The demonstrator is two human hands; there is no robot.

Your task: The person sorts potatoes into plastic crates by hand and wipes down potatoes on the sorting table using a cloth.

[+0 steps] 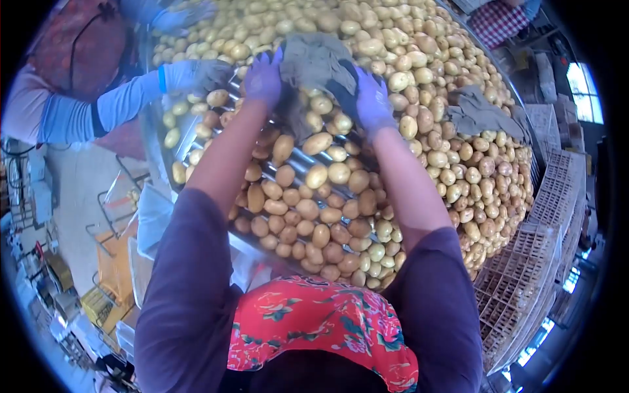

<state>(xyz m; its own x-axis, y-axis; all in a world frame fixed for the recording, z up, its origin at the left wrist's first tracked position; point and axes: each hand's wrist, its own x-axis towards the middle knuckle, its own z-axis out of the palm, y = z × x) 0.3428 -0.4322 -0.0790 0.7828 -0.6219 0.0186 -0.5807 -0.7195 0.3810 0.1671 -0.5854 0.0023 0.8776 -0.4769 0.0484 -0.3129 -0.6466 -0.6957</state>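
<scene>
Both my hands wear purple gloves with dark fingers. My left hand (pixel 264 80) is at the left edge of a grey cloth (pixel 318 57), over the potatoes. My right hand (pixel 368 98) is at the cloth's right side, its dark fingers against the fabric. The fingertips of both hands are partly hidden, so their grip is unclear. Part of the cloth hangs down between my hands. Many potatoes (pixel 316 175) lie on metal rollers (pixel 298 157) below my hands. A second grey cloth (pixel 481 112) rests on the potatoes at the right.
At the left, a co-worker's gloved hand (pixel 211 73) and blue sleeve (pixel 128 98) reach over the potatoes; another gloved hand (pixel 173 21) is above. Stacked plastic crates (pixel 517 281) stand at the right. An orange cart (pixel 114 262) is at lower left.
</scene>
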